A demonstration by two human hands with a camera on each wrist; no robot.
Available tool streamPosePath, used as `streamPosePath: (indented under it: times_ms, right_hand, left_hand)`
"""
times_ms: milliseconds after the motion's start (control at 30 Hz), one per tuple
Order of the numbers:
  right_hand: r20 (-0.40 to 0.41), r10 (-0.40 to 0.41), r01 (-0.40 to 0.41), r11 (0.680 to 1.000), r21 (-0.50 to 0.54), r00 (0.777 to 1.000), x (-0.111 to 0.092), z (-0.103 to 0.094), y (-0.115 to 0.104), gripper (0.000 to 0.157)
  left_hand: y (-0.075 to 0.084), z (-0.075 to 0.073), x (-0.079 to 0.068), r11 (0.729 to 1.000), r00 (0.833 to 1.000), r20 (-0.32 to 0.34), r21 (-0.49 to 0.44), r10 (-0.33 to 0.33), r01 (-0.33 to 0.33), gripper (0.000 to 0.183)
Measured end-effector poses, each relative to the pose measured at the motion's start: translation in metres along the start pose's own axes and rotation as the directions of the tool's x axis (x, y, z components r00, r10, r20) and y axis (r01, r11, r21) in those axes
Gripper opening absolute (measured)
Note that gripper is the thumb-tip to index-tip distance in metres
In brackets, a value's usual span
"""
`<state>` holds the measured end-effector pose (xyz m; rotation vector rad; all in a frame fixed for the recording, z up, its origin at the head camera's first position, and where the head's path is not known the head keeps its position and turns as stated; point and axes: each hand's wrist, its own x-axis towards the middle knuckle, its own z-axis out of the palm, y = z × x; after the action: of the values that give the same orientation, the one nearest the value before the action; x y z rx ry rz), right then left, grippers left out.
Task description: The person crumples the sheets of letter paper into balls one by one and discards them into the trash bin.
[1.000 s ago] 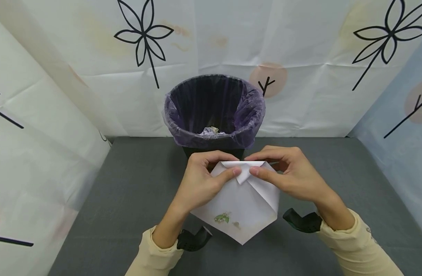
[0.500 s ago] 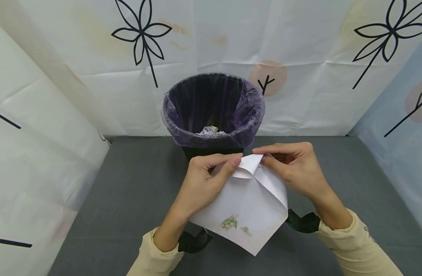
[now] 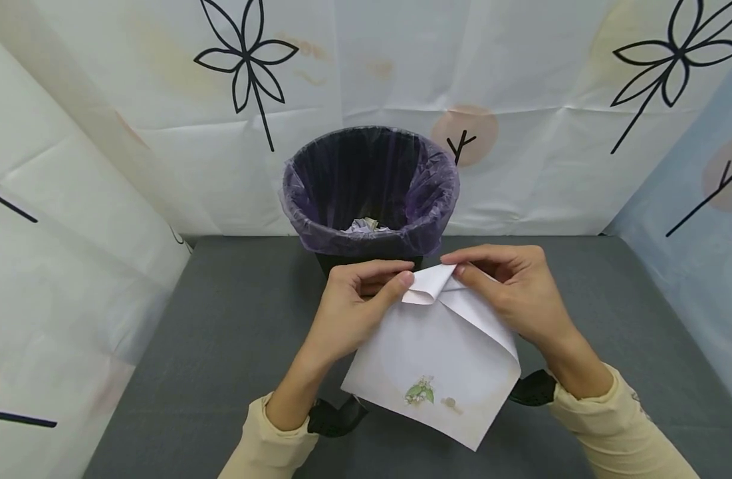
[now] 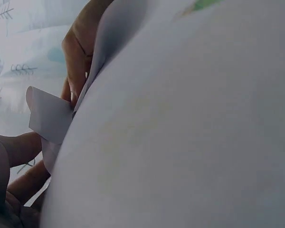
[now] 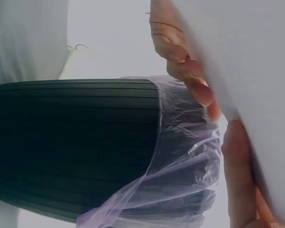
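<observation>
A white sheet of paper [image 3: 431,352] with a small green plant print hangs between my two hands in the head view, its top edge folded over into a flap. My left hand [image 3: 356,306] pinches the left end of that folded flap between thumb and fingers. At the flap's right end, my right hand [image 3: 509,286] pinches the paper with thumb and forefinger. The sheet [image 4: 171,128] fills most of the left wrist view, where its curled flap stands out at the left. In the right wrist view the sheet [image 5: 247,61] covers the upper right.
Just beyond my hands stands a black bin [image 3: 371,179] lined with a purple plastic bag [image 3: 440,193]. Crumpled paper [image 3: 366,226] lies inside it. The dark grey table [image 3: 234,346] ends at printed white cloth walls [image 3: 192,166].
The paper's lower part has swung down and to the right, and more of it shows. My right hand has shifted right and slightly up, while the top flap has turned to a slant.
</observation>
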<state>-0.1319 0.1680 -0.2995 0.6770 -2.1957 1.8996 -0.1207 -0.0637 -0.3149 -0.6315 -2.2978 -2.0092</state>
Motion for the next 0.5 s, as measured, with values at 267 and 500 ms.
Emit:
streamPosePath:
  times_ms: [267, 500]
  right_hand:
    - [0.024, -0.004, 0.006, 0.998, -0.070, 1.000, -0.0017, 0.0007, -0.0002, 0.017]
    - [0.116, 0.083, -0.051, 0.965, -0.257, 0.990, -0.0023, -0.0078, -0.0058, 0.010]
  left_hand:
    - [-0.0011, 0.0010, -0.0020, 0.999, 0.999, -0.022, -0.044, 0.029, -0.030, 0.020]
    - [-0.0019, -0.0017, -0.0029, 0.995, 0.993, -0.072, -0.017, 0.096, -0.098, 0.015]
